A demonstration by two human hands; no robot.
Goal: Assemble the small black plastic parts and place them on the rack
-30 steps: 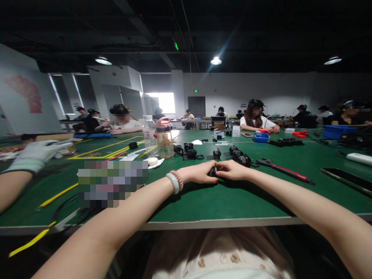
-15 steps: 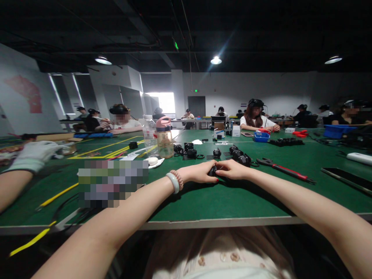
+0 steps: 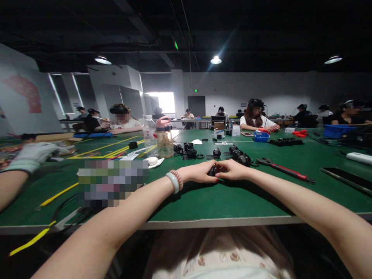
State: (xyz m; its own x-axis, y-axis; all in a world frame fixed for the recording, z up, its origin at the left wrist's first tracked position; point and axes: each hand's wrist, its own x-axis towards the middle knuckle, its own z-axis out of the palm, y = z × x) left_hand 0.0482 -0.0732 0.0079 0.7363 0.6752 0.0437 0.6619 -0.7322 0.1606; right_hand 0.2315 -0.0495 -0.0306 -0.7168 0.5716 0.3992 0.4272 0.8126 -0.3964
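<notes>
Between my two hands is a small black part [image 3: 213, 171], mostly covered by the fingers, so its kind does not show. My left hand [image 3: 202, 173] is closed around its left side, thumb near me. From the right, my right hand [image 3: 231, 169] pinches the same part with thumb and fingertips. Just beyond the hands lie several black round parts [image 3: 243, 159] and one more black part [image 3: 216, 152] on the green table [image 3: 221, 205]. Pliers with red handles [image 3: 286, 169] lie to the right of my right hand.
A drinking bottle with a pink lid [image 3: 165, 139] stands beyond my left hand, beside a clear bottle [image 3: 148, 133]. At far left is a co-worker's gloved hand [image 3: 30, 157]. A phone [image 3: 348, 180] lies at right; a blue bin [image 3: 261, 136] stands farther back.
My right fingers have shifted slightly on the black part, with a little more room under the curled fingers. My left hand stays in place. The co-worker's gloved hand has moved slightly.
</notes>
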